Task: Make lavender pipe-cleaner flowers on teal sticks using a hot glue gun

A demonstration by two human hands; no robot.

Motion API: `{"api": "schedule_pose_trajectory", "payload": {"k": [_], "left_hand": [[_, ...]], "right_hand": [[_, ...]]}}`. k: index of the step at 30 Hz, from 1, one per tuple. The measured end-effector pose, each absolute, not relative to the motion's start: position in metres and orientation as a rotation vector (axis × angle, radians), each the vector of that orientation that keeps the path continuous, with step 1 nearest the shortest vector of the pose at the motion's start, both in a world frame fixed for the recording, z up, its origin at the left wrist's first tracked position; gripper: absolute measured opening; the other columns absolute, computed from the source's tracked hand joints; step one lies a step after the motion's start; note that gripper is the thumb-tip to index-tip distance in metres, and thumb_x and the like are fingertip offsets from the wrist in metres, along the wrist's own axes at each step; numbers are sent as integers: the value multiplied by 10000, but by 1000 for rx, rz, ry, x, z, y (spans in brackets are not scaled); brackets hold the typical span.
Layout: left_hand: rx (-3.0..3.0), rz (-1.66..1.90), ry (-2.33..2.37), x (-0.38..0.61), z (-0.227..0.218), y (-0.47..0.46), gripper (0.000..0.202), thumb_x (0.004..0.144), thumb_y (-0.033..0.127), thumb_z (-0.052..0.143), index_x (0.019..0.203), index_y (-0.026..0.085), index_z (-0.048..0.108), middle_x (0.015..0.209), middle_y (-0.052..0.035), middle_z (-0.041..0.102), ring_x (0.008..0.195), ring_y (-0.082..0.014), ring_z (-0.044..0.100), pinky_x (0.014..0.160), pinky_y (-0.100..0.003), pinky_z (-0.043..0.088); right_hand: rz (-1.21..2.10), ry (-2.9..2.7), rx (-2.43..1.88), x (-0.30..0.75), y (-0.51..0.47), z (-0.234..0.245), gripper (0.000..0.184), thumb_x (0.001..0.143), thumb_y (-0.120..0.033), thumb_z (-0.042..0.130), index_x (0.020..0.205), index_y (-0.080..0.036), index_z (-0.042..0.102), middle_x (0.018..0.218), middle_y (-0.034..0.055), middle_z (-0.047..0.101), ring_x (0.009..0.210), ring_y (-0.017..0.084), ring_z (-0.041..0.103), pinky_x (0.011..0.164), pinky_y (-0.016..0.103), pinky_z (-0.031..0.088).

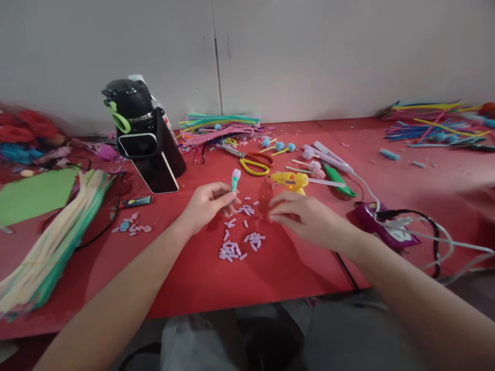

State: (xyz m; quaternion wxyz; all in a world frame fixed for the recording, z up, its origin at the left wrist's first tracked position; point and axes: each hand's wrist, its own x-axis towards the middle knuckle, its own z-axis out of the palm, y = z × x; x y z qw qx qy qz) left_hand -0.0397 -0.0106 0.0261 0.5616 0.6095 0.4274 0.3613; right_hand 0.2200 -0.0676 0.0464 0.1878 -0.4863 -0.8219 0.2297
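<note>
My left hand (207, 205) is closed in a pinch on a small pipe-cleaner piece (235, 180) with a teal stem and a pale fluffy tip, held upright above the red table (294, 263). My right hand (305, 215) hovers low over the table with its fingers drawn together, pointing left toward several short lilac pipe-cleaner bits (237, 238). What its fingertips hold, if anything, is too blurred to name. A yellow glue gun (290, 180) lies just beyond my right hand.
Yellow-handled scissors (253, 163), finished pom-pom stems (313, 166) and a bundle of pipe cleaners (220, 126) lie behind. A black flask in a stand (145, 139) is at back left, pale pipe-cleaner bundles (54, 239) at left, a purple power strip (386, 229) with cables at right.
</note>
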Motion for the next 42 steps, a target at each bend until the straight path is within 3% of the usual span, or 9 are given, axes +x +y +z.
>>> {"api": "schedule_pose_trajectory", "payload": {"k": [3, 6, 8, 13, 16, 22, 27, 33, 42], "left_hand": [[1337, 826, 1006, -38, 23, -12, 214, 861, 316, 758, 927, 135, 663, 864, -60, 763, 667, -113, 718, 606, -209, 584], [1281, 799, 1011, -39, 23, -11, 216, 861, 288, 751, 949, 130, 634, 853, -59, 752, 690, -134, 737, 631, -227, 604], [1271, 784, 995, -40, 24, -11, 198, 880, 268, 719, 986, 130, 624, 840, -49, 738, 698, -142, 742, 632, -232, 605], [1274, 772, 958, -40, 26, -12, 169, 923, 213, 611, 1066, 123, 619, 807, -14, 676, 650, -127, 717, 564, -210, 553], [1285, 758, 932, -39, 29, -14, 210, 937, 195, 557, 1121, 116, 619, 792, 2, 641, 597, -102, 674, 547, -209, 516], [1385, 705, 1045, -38, 27, -12, 235, 978, 219, 485, 1118, 101, 633, 671, 31, 554, 490, -66, 508, 474, -198, 389], [1425, 717, 1140, -39, 22, -6, 225, 991, 229, 453, 968, 114, 645, 575, 65, 432, 446, -51, 379, 448, -196, 300], [1536, 701, 1194, -37, 19, -7, 249, 980, 275, 458, 866, 148, 641, 553, 58, 462, 438, -54, 399, 452, -196, 309], [1627, 684, 1225, -31, 24, -10, 272, 950, 307, 497, 788, 156, 657, 507, 54, 475, 402, -55, 396, 437, -199, 313]], "right_hand": [[722, -2349, -1621, 230, -72, 52, 534, 987, -587, 488, 628, -208, 601, 696, 32, 649, 637, 166, 574, 621, 312, 429], [867, -2455, -1693, 253, -79, 54, 466, 962, -592, 505, 748, -216, 678, 784, 47, 698, 682, 185, 605, 610, 311, 398], [887, -2396, -1916, 268, -81, 51, 555, 901, -706, 528, 671, -214, 644, 706, 47, 669, 606, 183, 581, 564, 315, 364], [432, -1980, -2169, 273, -62, 33, 642, 780, -857, 537, 668, -225, 559, 672, 41, 623, 582, 186, 556, 548, 310, 347], [365, -1855, -2043, 258, -44, 18, 591, 709, -802, 655, 706, -219, 553, 708, 52, 636, 610, 191, 562, 557, 315, 367], [762, -1508, -1705, 241, -33, -6, 340, 771, -515, 683, 817, -181, 640, 641, 7, 587, 549, 151, 514, 498, 287, 384], [1094, -1432, -1408, 235, -41, -7, 290, 811, -411, 719, 1000, -191, 718, 928, 56, 729, 789, 185, 659, 636, 278, 514], [1125, -1373, -1300, 217, -46, 2, 289, 794, -465, 752, 713, -204, 659, 684, 19, 671, 642, 151, 618, 658, 289, 538], [1016, -1541, -1376, 202, -51, 4, 332, 843, -468, 676, 661, -196, 621, 646, 27, 645, 628, 161, 589, 596, 294, 482]]}}
